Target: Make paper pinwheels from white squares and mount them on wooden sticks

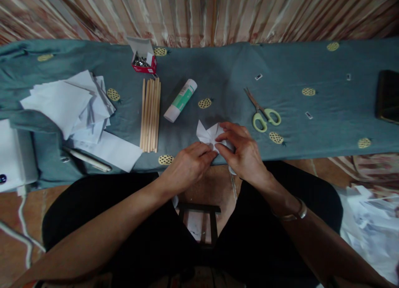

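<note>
"Along the near edge of the cloth-covered table (224,88), what is held?"

"Folded paper (203,134), white and pointed at its upper corners. Its lower side is pinched by the left hand (191,161), and its right side is gripped between the thumb and fingers of the right hand (243,148). The fingertips are set close together."

"How might the folds best be handled?"

"Lightly, it is judged. The base should be steadied by one hand, so that each crease can be lined up before it is pressed by the other. The pointed flaps should be spared, as thin paper could easily be crumpled. Whether the layers are aligned cannot be told; they are partly hidden by the fingers."

"What is set farther in?"

"Near the left corner, a pen-shaped tool (89,158) is laid. Beyond it are placed wooden sticks (150,113), side by side; scissors (258,108) are laid toward the right and a glue stick (181,100) between. By the far edge, small metal pieces are held in a red box (145,67), its lid raised."
</note>
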`<state>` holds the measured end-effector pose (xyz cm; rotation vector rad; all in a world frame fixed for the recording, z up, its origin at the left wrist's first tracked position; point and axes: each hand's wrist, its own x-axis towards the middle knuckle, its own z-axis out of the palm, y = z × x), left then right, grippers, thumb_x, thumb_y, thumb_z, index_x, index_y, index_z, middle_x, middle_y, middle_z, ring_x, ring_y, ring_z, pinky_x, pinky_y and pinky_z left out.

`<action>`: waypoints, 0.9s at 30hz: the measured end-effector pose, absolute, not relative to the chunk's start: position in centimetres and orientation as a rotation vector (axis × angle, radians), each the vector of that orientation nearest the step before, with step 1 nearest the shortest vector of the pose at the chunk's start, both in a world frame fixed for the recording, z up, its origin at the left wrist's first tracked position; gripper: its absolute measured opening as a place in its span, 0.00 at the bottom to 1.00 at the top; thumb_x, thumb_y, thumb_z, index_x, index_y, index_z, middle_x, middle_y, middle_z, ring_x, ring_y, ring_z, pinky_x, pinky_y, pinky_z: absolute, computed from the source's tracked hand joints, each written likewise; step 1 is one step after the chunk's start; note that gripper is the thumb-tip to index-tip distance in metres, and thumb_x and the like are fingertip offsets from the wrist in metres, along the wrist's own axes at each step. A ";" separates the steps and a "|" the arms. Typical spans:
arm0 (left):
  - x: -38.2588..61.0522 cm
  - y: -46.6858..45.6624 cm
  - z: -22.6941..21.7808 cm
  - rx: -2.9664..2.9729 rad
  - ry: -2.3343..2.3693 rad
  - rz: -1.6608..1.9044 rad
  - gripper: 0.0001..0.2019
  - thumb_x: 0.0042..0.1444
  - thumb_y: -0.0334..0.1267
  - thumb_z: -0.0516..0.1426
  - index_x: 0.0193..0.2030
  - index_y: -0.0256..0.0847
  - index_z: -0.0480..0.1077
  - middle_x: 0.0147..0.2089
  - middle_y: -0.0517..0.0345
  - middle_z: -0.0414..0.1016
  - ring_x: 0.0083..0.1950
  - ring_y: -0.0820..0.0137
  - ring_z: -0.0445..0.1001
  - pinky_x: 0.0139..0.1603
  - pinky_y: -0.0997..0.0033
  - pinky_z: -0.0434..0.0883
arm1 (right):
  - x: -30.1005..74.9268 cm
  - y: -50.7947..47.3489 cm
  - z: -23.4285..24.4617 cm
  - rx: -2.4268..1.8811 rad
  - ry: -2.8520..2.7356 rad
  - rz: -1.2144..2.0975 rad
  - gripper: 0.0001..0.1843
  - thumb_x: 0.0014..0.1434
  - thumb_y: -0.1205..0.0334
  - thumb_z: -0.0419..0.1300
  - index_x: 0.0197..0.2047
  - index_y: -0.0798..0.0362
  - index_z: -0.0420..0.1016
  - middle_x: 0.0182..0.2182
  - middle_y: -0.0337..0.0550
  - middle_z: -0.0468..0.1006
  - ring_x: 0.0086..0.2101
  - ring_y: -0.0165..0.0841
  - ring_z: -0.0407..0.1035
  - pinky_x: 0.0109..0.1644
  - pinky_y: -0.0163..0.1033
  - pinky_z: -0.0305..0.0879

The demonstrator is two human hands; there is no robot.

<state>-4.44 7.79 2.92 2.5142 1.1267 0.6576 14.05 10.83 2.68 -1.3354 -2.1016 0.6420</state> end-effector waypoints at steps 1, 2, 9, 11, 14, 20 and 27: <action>-4.4 7.8 2.9 2.517 1.122 0.657 0.08 0.64 0.29 0.53 0.45 0.32 0.74 0.40 0.51 0.76 0.42 0.67 0.76 0.42 0.68 0.77 | 14.1 10.8 2.7 -1.326 -2.106 0.633 0.07 0.60 0.65 0.58 0.39 0.44 0.76 0.53 0.44 0.75 0.54 0.42 0.69 0.59 0.54 0.67; -4.4 7.8 2.9 2.520 1.119 0.657 0.08 0.64 0.28 0.54 0.45 0.31 0.74 0.40 0.51 0.76 0.42 0.66 0.76 0.42 0.67 0.77 | 14.1 10.7 2.6 -1.315 -2.112 0.625 0.08 0.61 0.65 0.58 0.40 0.44 0.77 0.54 0.44 0.75 0.54 0.42 0.69 0.59 0.54 0.67; -4.5 7.8 2.8 2.529 1.127 0.611 0.08 0.64 0.29 0.54 0.46 0.32 0.73 0.40 0.51 0.76 0.43 0.66 0.75 0.42 0.67 0.77 | 14.2 10.1 2.6 -1.295 -2.194 0.565 0.12 0.63 0.65 0.54 0.42 0.44 0.78 0.57 0.42 0.72 0.57 0.46 0.66 0.61 0.57 0.65; -4.5 7.8 2.9 2.524 1.125 0.618 0.08 0.64 0.29 0.53 0.45 0.32 0.73 0.40 0.51 0.75 0.43 0.66 0.75 0.42 0.68 0.76 | 14.3 9.8 2.5 -1.291 -2.227 0.546 0.14 0.61 0.67 0.53 0.44 0.43 0.77 0.59 0.42 0.71 0.58 0.47 0.64 0.61 0.58 0.64; -4.6 7.8 2.9 2.524 1.120 0.627 0.08 0.64 0.29 0.53 0.45 0.33 0.73 0.40 0.52 0.76 0.42 0.67 0.75 0.41 0.69 0.76 | 14.3 9.2 2.1 -1.284 -2.272 0.552 0.18 0.60 0.68 0.52 0.49 0.41 0.74 0.60 0.43 0.70 0.59 0.50 0.62 0.61 0.61 0.61; -4.7 8.0 2.8 2.519 1.101 0.609 0.08 0.64 0.29 0.53 0.44 0.33 0.74 0.40 0.51 0.76 0.42 0.66 0.75 0.42 0.67 0.77 | 14.0 8.8 1.7 -1.250 -2.358 0.484 0.19 0.61 0.68 0.50 0.53 0.49 0.72 0.62 0.53 0.69 0.60 0.52 0.62 0.59 0.64 0.61; -4.9 8.1 2.8 2.544 1.128 0.614 0.10 0.65 0.30 0.53 0.49 0.34 0.73 0.43 0.50 0.76 0.45 0.66 0.76 0.45 0.66 0.77 | 15.3 9.9 3.0 -1.224 -2.146 0.534 0.21 0.59 0.73 0.49 0.51 0.51 0.75 0.57 0.49 0.74 0.57 0.42 0.67 0.61 0.55 0.65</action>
